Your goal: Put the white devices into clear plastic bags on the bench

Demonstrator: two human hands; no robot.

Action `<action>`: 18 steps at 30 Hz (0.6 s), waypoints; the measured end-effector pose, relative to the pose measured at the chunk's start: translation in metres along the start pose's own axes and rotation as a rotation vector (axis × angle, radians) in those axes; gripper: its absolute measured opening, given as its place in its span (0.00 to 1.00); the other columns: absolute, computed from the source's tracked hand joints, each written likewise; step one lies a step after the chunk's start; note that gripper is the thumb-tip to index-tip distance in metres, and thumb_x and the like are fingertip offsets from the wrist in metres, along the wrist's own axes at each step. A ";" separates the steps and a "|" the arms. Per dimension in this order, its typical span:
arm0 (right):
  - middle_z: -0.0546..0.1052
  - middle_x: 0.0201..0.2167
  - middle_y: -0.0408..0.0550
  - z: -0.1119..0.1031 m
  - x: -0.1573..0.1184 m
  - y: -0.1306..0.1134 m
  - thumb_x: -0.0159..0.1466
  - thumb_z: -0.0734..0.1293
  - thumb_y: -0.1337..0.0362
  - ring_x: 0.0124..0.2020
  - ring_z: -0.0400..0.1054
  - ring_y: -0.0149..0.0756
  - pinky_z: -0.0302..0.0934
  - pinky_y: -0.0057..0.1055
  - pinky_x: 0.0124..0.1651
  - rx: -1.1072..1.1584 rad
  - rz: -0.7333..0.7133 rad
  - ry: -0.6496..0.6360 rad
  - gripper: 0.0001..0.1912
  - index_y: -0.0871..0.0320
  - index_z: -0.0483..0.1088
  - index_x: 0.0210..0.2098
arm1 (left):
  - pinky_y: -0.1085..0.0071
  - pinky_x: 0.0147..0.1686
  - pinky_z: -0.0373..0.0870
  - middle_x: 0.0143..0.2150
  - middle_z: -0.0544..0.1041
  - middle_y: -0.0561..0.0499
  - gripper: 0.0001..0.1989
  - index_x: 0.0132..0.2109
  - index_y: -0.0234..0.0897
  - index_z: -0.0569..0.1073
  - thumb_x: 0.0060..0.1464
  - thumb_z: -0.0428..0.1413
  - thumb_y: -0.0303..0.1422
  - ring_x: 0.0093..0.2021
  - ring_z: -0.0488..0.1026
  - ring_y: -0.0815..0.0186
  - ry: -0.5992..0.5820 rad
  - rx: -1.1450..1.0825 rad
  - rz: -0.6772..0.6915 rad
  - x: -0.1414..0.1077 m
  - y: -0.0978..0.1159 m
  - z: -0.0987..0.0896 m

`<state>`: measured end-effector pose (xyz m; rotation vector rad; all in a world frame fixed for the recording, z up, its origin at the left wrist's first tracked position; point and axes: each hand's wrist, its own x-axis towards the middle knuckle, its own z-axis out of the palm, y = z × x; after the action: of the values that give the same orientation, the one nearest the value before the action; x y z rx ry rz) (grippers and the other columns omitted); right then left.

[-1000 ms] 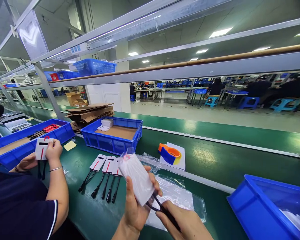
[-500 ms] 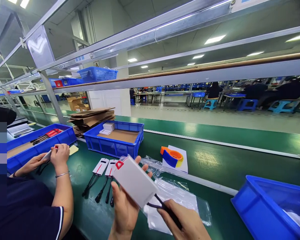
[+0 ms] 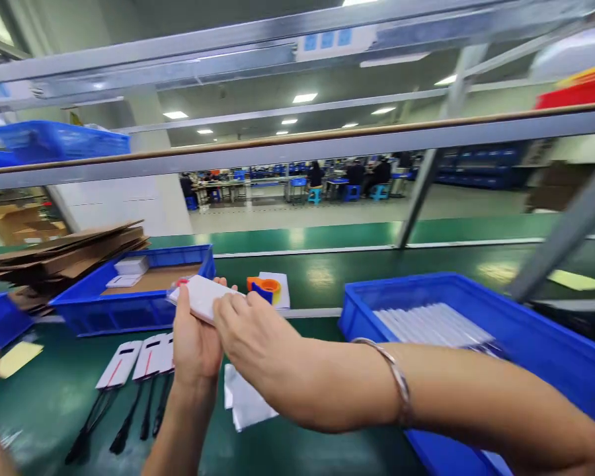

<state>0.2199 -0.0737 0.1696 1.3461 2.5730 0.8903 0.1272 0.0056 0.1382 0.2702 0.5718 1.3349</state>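
The left hand (image 3: 196, 344) and right hand (image 3: 252, 340) are together, both clamped on a white case (image 3: 203, 295). Corded units (image 3: 149, 358) lie on the table (image 3: 258, 449), near the left hand

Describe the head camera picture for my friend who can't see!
The left hand and right hand hold a flat white device above a green table. White devices with black cables lie farther left; blue bins stand behind them and on the right.

Glossy green worktop (image 3: 322, 272); smooth blue plastic bin (image 3: 371, 311); rough brown cardboard (image 3: 74, 258); shiny metal bangle (image 3: 399, 380).
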 end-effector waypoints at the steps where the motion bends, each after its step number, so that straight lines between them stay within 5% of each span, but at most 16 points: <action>1: 0.75 0.46 0.71 0.001 -0.002 0.001 0.66 0.68 0.60 0.44 0.69 0.57 0.67 0.48 0.47 -0.012 0.063 -0.032 0.24 0.80 0.72 0.51 | 0.60 0.52 0.78 0.36 0.82 0.44 0.27 0.54 0.26 0.75 0.73 0.41 0.45 0.44 0.82 0.58 -0.012 0.022 -0.038 0.000 -0.006 0.011; 6: 0.76 0.41 0.65 0.012 -0.043 0.035 0.68 0.58 0.78 0.38 0.73 0.49 0.66 0.39 0.34 0.062 0.378 -0.125 0.15 0.76 0.71 0.50 | 0.64 0.55 0.77 0.43 0.82 0.44 0.21 0.53 0.31 0.76 0.73 0.44 0.40 0.45 0.81 0.63 -0.189 0.195 -0.157 -0.009 -0.056 0.054; 9: 0.80 0.35 0.58 0.019 -0.095 0.070 0.69 0.60 0.77 0.33 0.76 0.46 0.61 0.34 0.27 0.170 0.573 -0.232 0.10 0.67 0.73 0.44 | 0.62 0.60 0.74 0.51 0.80 0.44 0.17 0.55 0.36 0.77 0.71 0.47 0.37 0.56 0.77 0.60 -0.434 0.335 -0.240 -0.013 -0.085 0.049; 14: 0.82 0.31 0.56 0.052 -0.192 0.121 0.74 0.60 0.65 0.31 0.77 0.47 0.57 0.34 0.28 0.341 0.950 -0.353 0.11 0.64 0.72 0.42 | 0.52 0.63 0.69 0.65 0.74 0.42 0.20 0.57 0.38 0.77 0.61 0.59 0.41 0.67 0.67 0.46 -0.518 0.580 -0.399 0.014 -0.105 -0.017; 18: 0.81 0.34 0.51 0.112 -0.239 0.130 0.76 0.61 0.63 0.35 0.77 0.39 0.67 0.35 0.38 0.563 1.053 -0.413 0.14 0.63 0.74 0.37 | 0.52 0.60 0.70 0.64 0.74 0.43 0.30 0.55 0.41 0.77 0.51 0.65 0.53 0.66 0.66 0.41 -0.285 0.714 -0.498 0.057 -0.107 -0.088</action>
<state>0.4963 -0.1530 0.1072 2.7486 1.7317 -0.1496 0.1768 0.0239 -0.0016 0.8278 0.7949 0.5600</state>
